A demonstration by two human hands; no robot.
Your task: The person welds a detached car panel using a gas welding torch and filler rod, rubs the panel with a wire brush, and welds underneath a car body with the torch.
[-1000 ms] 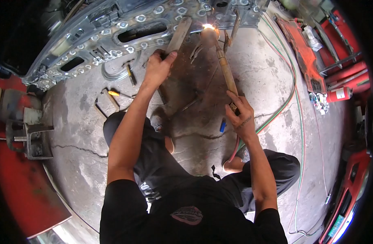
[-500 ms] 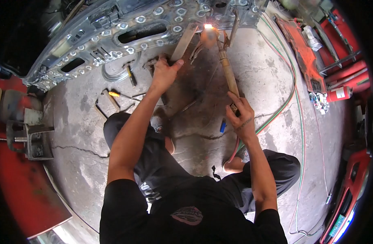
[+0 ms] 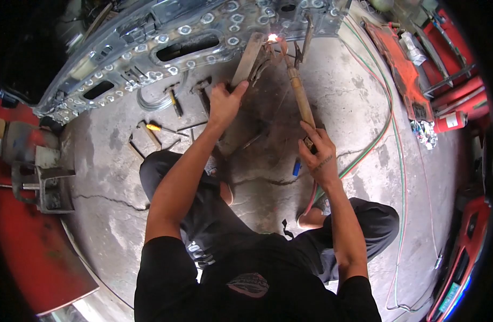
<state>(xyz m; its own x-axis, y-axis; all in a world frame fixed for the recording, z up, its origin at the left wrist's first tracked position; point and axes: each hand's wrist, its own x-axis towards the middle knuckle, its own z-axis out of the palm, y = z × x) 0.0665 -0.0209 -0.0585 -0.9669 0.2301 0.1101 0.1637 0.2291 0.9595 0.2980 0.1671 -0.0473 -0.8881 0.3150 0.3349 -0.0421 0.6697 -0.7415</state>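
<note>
My left hand [image 3: 226, 104] is closed around the lower end of a flat metal bar [image 3: 247, 59], whose upper end touches or nearly touches the edge of a grey metal panel [image 3: 144, 51]. In my right hand [image 3: 320, 153] is a gas torch [image 3: 301, 94], gripped by its handle and pointing up at that same edge. A bright glow [image 3: 272, 37] burns at the panel's edge, between the bar and the torch tip. Locking pliers [image 3: 259, 72] hang from the edge there, and another clamp [image 3: 307, 40] sits to their right. Round weld marks dot the panel.
Hammers [image 3: 174, 102], a yellow-handled screwdriver [image 3: 154, 127] and a wire coil [image 3: 152, 101] lie on the concrete at left. Red and green hoses [image 3: 391, 115] run along the right. A blue lighter-like object [image 3: 296, 167] is near my right hand. A red extinguisher [image 3: 450, 122] lies far right.
The orange glow around the torch tip has shrunk, and the tip is plainer to see. My left hand has shifted slightly right and down with the bar. My right hand stays nearly still.
</note>
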